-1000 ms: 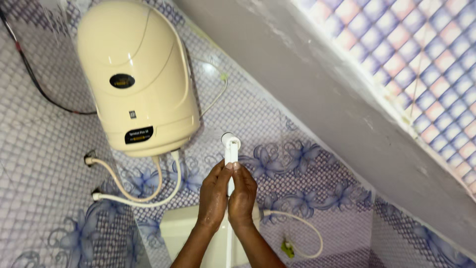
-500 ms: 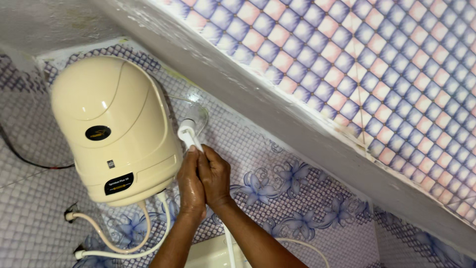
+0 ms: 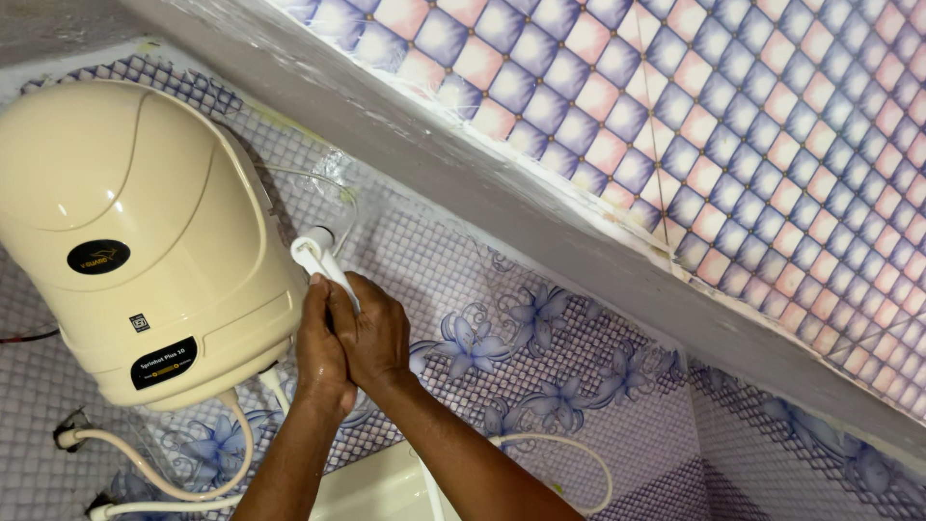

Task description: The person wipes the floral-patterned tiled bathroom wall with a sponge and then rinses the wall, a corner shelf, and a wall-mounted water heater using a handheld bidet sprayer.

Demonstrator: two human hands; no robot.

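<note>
1. Both hands, left hand [image 3: 320, 347] and right hand [image 3: 374, 333], wrap pressed-together fingers around the white pipe [image 3: 326, 262].
2. Its top end, just above the fingertips, meets the wall fitting; seating looks unfinished.
3. The cream water heater [image 3: 135, 241] hangs beside them.

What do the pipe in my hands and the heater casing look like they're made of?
White pipe: likely plastic, smooth and matte, uniform white with no metallic shine. Cream heater casing: looks like glossy moulded plastic or enamelled shell; soft highlights, rounded seams. Cannot tell which.
</note>
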